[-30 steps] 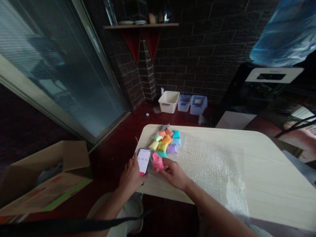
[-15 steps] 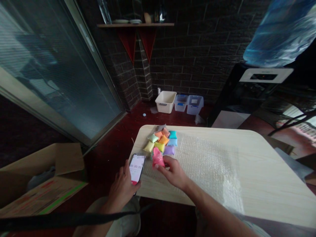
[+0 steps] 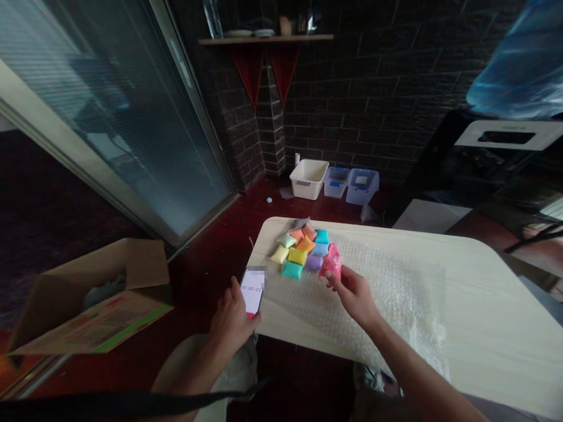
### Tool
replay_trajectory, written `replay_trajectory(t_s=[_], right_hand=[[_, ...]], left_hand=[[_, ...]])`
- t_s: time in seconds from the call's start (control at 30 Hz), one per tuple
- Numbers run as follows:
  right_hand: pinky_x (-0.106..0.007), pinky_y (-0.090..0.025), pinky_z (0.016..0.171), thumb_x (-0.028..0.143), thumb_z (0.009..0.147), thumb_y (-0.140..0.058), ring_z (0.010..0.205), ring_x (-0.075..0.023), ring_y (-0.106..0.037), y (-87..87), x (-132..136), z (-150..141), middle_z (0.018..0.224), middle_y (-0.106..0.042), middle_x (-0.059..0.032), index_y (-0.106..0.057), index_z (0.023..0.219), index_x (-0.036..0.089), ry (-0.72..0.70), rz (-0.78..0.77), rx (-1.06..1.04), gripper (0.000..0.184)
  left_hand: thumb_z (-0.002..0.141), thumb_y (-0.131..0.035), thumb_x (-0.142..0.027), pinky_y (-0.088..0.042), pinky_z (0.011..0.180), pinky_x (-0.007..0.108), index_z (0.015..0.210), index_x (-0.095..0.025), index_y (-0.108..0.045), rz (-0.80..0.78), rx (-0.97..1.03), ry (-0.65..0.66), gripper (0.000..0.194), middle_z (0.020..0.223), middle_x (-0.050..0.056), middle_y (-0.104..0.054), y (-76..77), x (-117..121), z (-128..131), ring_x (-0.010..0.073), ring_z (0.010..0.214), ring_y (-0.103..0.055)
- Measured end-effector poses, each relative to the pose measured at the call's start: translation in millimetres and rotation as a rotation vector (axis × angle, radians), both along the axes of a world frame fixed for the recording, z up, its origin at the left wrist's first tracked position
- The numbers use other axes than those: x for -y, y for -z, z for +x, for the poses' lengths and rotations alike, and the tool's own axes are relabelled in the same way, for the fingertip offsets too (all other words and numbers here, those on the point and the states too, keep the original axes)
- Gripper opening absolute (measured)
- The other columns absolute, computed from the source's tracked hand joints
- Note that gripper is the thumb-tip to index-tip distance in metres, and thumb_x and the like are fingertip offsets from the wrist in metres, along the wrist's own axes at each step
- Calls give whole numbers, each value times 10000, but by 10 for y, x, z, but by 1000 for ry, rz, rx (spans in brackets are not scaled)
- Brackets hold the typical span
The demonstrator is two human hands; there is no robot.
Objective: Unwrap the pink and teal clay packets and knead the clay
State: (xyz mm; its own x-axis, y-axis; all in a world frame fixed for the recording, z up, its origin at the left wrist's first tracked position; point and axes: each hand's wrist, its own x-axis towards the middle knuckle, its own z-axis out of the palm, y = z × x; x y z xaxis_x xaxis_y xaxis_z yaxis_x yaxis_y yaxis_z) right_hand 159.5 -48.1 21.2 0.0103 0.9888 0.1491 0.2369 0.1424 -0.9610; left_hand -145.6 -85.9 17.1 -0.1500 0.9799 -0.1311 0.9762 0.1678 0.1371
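Note:
My left hand [image 3: 233, 313] is closed around a phone [image 3: 252, 291], whose lit screen shows a running-time display, at the table's left edge. Between the thumb and fingers of my right hand [image 3: 355, 293] is a pink packet [image 3: 331, 262], crumpled at the top. Several small pillow-shaped packets lie clustered to its left, among them a teal packet [image 3: 292, 269], a yellow packet [image 3: 297, 256], a purple packet [image 3: 314, 262] and an orange packet [image 3: 305, 244]. Under my right hand spreads a sheet of bubble wrap [image 3: 387, 293].
The pale wooden table [image 3: 479, 281] extends to the right. On the floor behind stand a white basket [image 3: 308, 186] and two clear bins [image 3: 361, 190]. An open cardboard box [image 3: 132, 316] sits at left, a water dispenser [image 3: 497, 138] at right.
My right hand has carried the pink packet rightward, away from the cluster, uncovering the teal packet. My left hand still holds the phone. The view has turned slightly left.

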Motion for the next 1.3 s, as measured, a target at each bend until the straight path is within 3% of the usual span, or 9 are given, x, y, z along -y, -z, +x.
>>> replay_trajectory(t_s=[0.27,0.47,0.6,0.87,1.1,1.3], right_hand=[[-296,-505,608,579,942,-643,686,-207,-646,11,4,88,763,-688,-56,-711,907,152,-25,-32,-13,434],[-295,-488,600,576,946,-642,681,-209,-649,21,81,209,742,-688,-54,-704,907,154,-12,-58,-5,429],[-289,-487,598,578,942,-647,662,-202,-642,-37,141,258,718,-687,-51,-697,884,155,-7,-53,20,430],[-281,-498,600,581,937,-647,674,-203,-651,-122,188,307,728,-685,-48,-714,903,161,17,-32,-25,427],[-288,-501,604,581,935,-650,670,-209,-673,-123,209,368,723,-700,-51,-707,885,162,27,-37,6,427],[-293,-498,606,590,943,-636,662,-207,-659,-114,195,280,714,-690,-49,-703,883,158,-1,-48,5,441]], left_hand=[[863,-604,-482,-498,868,439,1582,88,-125,15,-13,-105,1035,1312,298,-567,-9,-54,-55,429,1158,-613],[852,-591,-512,-498,885,437,1571,120,-90,-48,-28,-216,1080,1325,330,-551,14,83,-209,431,1172,-622],[850,-599,-527,-495,904,438,1565,137,-94,-32,-30,-214,1099,1326,335,-552,24,121,-224,441,1186,-617],[845,-609,-575,-503,872,442,1557,151,-114,9,0,-215,1131,1316,351,-545,99,29,9,442,1119,-652],[846,-611,-568,-495,894,442,1544,170,-133,36,8,-224,1123,1289,355,-560,134,19,-34,445,1143,-639],[781,-633,-697,-499,923,510,1544,121,-223,76,47,-224,1191,1280,337,-555,11,138,-117,477,1152,-616]])
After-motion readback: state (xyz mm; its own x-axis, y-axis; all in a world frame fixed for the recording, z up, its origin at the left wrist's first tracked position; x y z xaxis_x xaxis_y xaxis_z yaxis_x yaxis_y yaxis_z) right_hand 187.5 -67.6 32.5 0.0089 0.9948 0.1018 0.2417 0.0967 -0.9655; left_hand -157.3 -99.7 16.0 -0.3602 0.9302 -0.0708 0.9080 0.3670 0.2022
